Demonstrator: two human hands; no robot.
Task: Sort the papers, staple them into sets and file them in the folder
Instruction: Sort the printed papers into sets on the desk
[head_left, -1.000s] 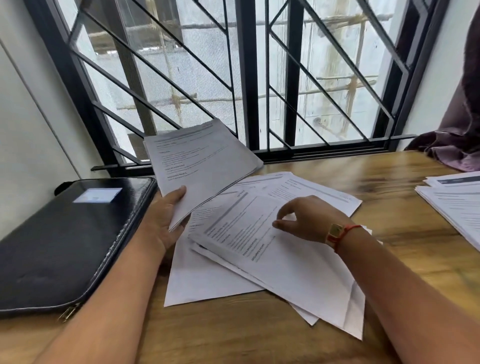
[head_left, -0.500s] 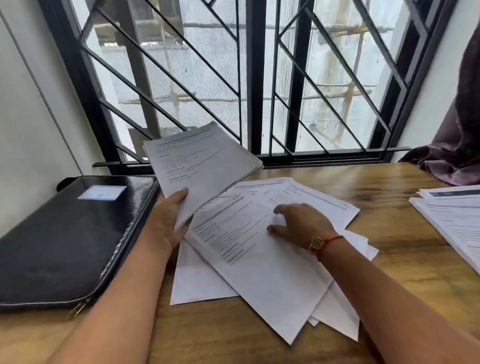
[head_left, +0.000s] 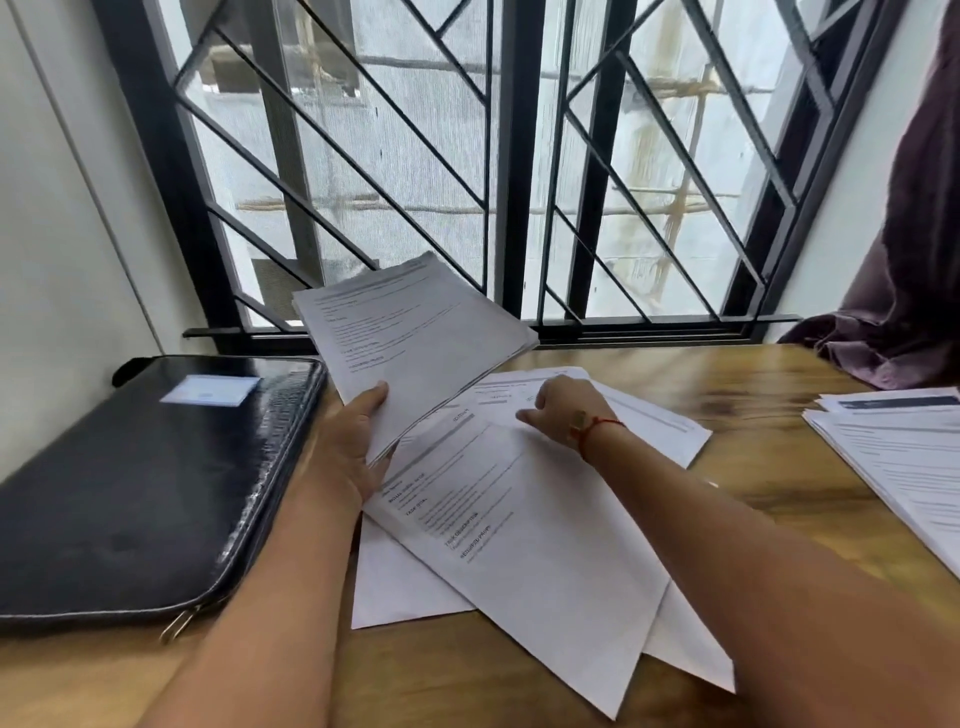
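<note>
Left hand (head_left: 348, 452) grips a raised paper stack (head_left: 415, 338) — right hand (head_left: 563, 415) curls on loose sheets (head_left: 519, 545) (pinch unclear)

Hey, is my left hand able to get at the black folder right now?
Reach, likely yes: the folder lies just beside that forearm with nothing between. But the left hand grips a stack of papers, so its fingers aren't free to open it.

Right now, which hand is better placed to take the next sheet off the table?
Probably the right hand: it rests on the loose sheets on the table, while the left hand is occupied, gripping a lifted stack of papers.
</note>
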